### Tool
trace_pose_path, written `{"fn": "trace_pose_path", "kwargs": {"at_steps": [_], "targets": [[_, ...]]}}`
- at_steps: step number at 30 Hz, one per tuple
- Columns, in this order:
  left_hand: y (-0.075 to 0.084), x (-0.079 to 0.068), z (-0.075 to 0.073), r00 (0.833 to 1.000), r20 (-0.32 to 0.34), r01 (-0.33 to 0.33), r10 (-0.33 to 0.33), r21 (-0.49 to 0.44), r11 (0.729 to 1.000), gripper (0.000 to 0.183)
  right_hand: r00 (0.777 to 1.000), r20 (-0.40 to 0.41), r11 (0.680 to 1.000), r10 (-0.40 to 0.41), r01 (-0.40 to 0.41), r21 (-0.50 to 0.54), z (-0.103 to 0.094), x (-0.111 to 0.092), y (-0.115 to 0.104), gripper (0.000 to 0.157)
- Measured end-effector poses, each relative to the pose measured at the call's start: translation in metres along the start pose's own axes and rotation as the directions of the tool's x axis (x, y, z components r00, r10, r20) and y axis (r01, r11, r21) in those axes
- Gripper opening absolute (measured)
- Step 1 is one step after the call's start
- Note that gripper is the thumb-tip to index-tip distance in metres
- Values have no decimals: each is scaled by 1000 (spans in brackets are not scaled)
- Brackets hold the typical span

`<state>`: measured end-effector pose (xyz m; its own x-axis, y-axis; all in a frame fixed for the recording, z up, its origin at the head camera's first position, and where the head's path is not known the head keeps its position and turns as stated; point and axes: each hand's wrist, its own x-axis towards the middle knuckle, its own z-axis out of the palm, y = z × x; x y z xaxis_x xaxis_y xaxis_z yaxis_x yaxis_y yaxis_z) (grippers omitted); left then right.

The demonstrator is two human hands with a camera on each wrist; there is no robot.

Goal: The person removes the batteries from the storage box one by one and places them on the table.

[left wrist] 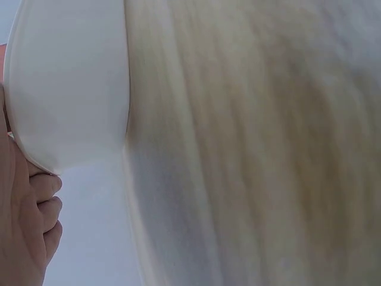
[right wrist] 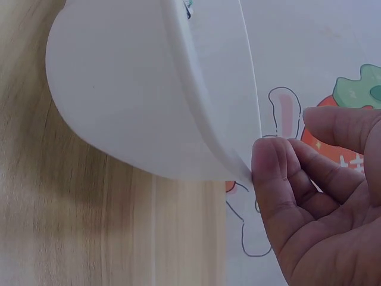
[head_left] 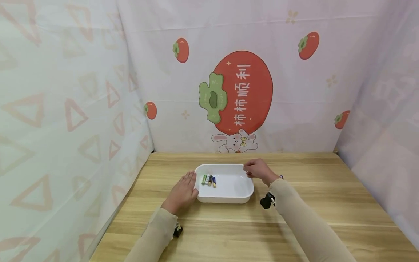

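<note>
A white rectangular tray (head_left: pixel 226 199) with rounded corners sits on the table. Grouped at the left inside it are several small batteries (head_left: pixel 210 181), with green, black and blue wrappers. My left hand (head_left: pixel 183 193) lies along the tray's left end, its fingers extended beside the rim; in the left wrist view that hand (left wrist: pixel 27 220) is partly out of frame. At the far right corner is my right hand (head_left: pixel 260 171), fingers bent. The right wrist view shows this hand (right wrist: pixel 321 196) with one fingertip (right wrist: pixel 269 158) at the rim and another digit raised apart from it.
The wooden table (head_left: pixel 229 233) runs back to a white cloth backdrop (head_left: pixel 183 83) printed with persimmons and a rabbit. Patterned cloth (head_left: pixel 59 91) hangs along the left side, and pale cloth (head_left: pixel 386 120) on the right. Black wrist devices (head_left: pixel 267 200) sit at both cuffs.
</note>
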<state>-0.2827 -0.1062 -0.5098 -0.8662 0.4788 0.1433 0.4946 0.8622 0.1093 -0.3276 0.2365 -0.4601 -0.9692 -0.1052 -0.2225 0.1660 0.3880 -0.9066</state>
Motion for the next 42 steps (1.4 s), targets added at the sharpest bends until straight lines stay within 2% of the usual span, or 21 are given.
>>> {"fn": "trace_pose_path", "kwargs": {"at_steps": [12, 19, 27, 42], "targets": [[-4, -9, -3, 1000, -11, 15, -15, -8, 1000, 63, 999, 33, 1000, 4, -5, 11, 31, 14, -6, 26], [-1, -5, -2, 1000, 0, 10, -10, 25, 1000, 62, 998, 66, 1000, -10, 10, -9, 43, 18, -9, 26], [6, 3, 0, 999, 10, -32, 32, 39, 999, 63, 998, 69, 1000, 2, 0, -23, 53, 21, -5, 27], [3, 3, -2, 999, 46, 7, -10, 60, 998, 63, 997, 79, 1000, 3, -1, -27, 87, 33, -8, 20]]}}
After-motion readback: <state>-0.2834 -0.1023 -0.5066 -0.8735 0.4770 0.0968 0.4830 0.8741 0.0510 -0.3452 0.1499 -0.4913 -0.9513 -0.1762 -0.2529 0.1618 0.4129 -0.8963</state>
